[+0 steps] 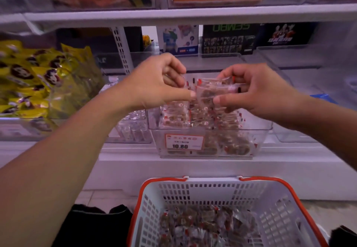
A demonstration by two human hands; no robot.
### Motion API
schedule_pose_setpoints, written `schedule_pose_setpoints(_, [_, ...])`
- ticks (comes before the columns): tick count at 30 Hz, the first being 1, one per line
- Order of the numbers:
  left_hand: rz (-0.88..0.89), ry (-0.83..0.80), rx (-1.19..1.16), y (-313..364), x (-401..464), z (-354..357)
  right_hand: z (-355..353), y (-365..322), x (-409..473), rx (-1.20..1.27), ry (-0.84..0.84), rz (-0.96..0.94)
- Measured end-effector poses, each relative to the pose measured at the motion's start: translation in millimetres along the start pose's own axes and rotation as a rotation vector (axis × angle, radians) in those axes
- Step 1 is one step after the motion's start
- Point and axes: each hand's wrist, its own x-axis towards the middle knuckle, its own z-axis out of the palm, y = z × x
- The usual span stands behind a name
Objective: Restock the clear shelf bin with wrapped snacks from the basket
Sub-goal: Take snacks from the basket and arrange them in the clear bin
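Shelf bin [258,140] — clear glossy plastic; snack wrappers [210,90] — transparent shiny film; basket [193,188] — matt perforated plastic.

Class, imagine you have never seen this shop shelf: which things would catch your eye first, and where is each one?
First, the two hands at centre: the left hand and the right hand hold a small stack of wrapped snacks between them, above the clear shelf bin with its orange 10.80 price tag. Next, the white basket with an orange rim, bottom centre, holding more snacks. Bright yellow packets fill the left.
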Motion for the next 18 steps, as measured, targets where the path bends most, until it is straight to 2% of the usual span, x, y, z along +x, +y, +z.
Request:
schedule_pose_setpoints(2, [0.167, 0.033, 0.289, -10.0, 9.5, -3.7, -0.6, 13.3, 7.2, -0.040, -0.044, 0.088])
schedule_pose_setpoints(5, [0.283, -0.101, 0.515, -18.6, 23.3, 2.3, 1.1, 26.5, 9.4, -0.171, -0.118, 0.115])
schedule_pose_setpoints(9, [0.218, -0.293, 0.770, -23.0, 40.6, -4.3, -0.2, 32.6, 13.7, -0.131, -0.185, 0.127])
schedule_pose_setpoints(11, [0.156, -0.340, 0.911, -27.5, 44.1, -3.1, 0.9, 35.8, 18.2, -0.117, -0.213, 0.146])
schedule_pose_setpoints(15, [0.193, -0.325, 1.127, -31.6, 46.2, 18.4, 5.7, 40.9, 28.7, -0.165, -0.248, 0.139])
schedule_pose_setpoints(18, [0.209, -0.295, 1.174, -31.6, 45.3, 24.1, 6.9, 39.5, 32.6, -0.148, -0.314, 0.190])
